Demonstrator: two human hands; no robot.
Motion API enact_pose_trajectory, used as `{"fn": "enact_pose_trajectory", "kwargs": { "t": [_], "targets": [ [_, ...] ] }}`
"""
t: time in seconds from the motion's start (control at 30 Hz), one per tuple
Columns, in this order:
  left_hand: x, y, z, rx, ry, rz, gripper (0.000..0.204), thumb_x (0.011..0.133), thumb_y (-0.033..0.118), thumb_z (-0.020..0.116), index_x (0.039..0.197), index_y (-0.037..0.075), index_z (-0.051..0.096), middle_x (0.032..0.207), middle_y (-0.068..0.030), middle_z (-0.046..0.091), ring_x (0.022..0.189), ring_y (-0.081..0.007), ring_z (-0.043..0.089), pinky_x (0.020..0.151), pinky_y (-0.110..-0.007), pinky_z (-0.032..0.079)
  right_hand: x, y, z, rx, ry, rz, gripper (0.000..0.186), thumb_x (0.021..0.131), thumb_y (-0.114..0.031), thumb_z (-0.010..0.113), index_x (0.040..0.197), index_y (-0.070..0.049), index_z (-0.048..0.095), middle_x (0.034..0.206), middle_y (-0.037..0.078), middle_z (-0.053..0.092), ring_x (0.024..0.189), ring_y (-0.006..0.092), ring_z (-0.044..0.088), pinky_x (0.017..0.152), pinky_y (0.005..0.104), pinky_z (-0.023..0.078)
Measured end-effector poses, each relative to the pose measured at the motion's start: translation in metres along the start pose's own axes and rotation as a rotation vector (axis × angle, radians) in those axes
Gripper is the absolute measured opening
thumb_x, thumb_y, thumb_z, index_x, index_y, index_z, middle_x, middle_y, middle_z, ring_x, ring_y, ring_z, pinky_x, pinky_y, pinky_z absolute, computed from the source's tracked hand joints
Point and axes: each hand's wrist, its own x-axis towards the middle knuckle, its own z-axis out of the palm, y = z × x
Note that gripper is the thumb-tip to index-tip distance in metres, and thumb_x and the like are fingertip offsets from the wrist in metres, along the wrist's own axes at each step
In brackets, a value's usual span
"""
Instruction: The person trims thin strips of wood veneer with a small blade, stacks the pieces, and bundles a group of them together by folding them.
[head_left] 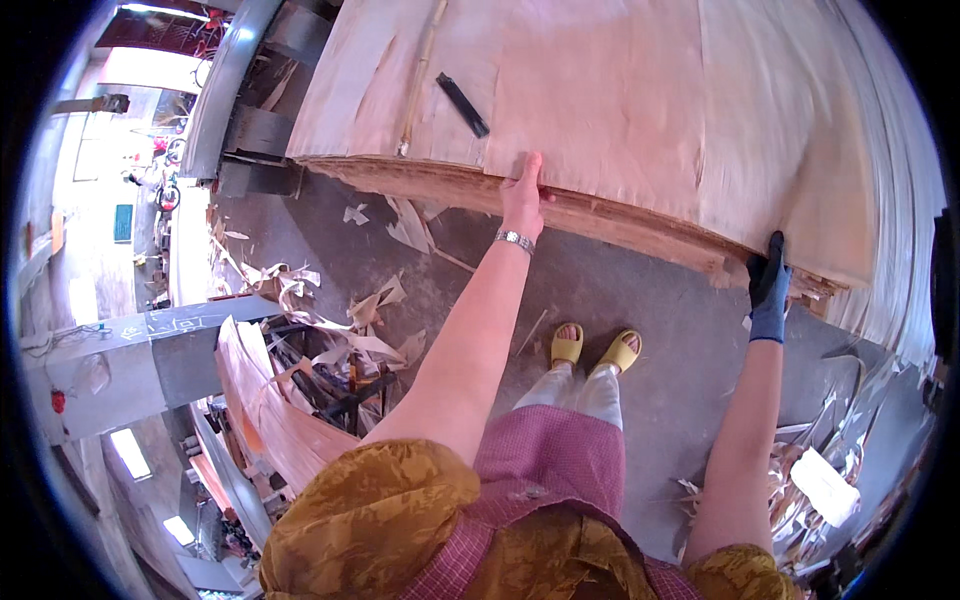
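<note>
A broad stack of thin pale-pink wood veneer sheets (600, 95) lies in front of me, its near edge layered and ragged. My bare left hand (524, 200), with a metal-band watch at the wrist, grips the middle of that edge, thumb on top and fingers curled against the side. My right hand (768, 290), in a dark blue-grey glove, is closed at the edge near the right corner, thumb on top; its other fingers are partly hidden. On the sheets, ahead of my left hand, lie a flat black bar-shaped object (463, 105) and a thin bamboo stick (420, 75).
Torn veneer scraps (375, 310) litter the grey floor (480, 300) on the left, beside a heap of offcuts (330, 390). A grey metal beam (150, 345) stands further left. More shreds and a white piece (825, 487) lie at lower right. Veneer hangs down (905, 290) at the right.
</note>
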Motion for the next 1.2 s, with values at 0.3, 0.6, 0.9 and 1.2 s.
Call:
{"fn": "enact_pose_trajectory", "kwargs": {
  "t": [0.3, 0.6, 0.9, 1.2],
  "targets": [
    [0.008, 0.032, -0.017, -0.027, 0.009, -0.161, 0.044, 0.084, 0.049, 0.069, 0.094, 0.006, 0.062, 0.074, -0.0045, 0.064, 0.052, -0.0118, 0.057, 0.039, -0.025, 0.042, 0.001, 0.004, 0.006, 0.119, 0.110, 0.044, 0.046, 0.079, -0.049, 0.075, 0.108, -0.014, 0.063, 0.071, -0.001, 0.056, 0.053, 0.0132, 0.050, 0.046, 0.0268, 0.041],
    [0.024, 0.006, -0.028, 0.011, -0.013, -0.079, 0.031, 0.087, 0.038, 0.069, 0.099, 0.011, 0.058, 0.077, -0.0008, 0.064, 0.057, -0.0129, 0.059, 0.043, -0.028, 0.048, 0.001, 0.011, 0.004, 0.076, 0.067, -0.047, 0.041, 0.082, -0.044, 0.074, 0.109, -0.015, 0.064, 0.067, 0.000, 0.054, 0.053, 0.0120, 0.048, 0.048, 0.0256, 0.041],
    [0.027, 0.001, -0.034, -0.063, -0.047, -0.027, 0.031, 0.092, 0.036, 0.062, 0.102, 0.008, 0.058, 0.080, -0.0048, 0.064, 0.060, -0.0159, 0.062, 0.045, -0.029, 0.050, 0.031, 0.055, -0.037, -0.677, -0.093, -0.886, 0.052, 0.088, -0.020, 0.067, 0.135, -0.008, 0.051, 0.120, 0.005, 0.056, 0.091, 0.0162, 0.052, 0.077, 0.0301, 0.043],
    [0.029, -0.013, -0.024, 0.048, -0.207, -0.052, 0.050, 0.093, 0.047, 0.054, 0.133, 0.016, 0.046, 0.123, -0.0012, 0.055, 0.107, -0.0177, 0.054, 0.084, -0.037, 0.049, 0.025, 0.032, -0.028, 0.132, 0.008, 0.034, 0.051, 0.094, -0.038, 0.061, 0.136, -0.011, 0.051, 0.124, -0.001, 0.055, 0.102, 0.0166, 0.054, 0.085, 0.0363, 0.050]
  ]
}}
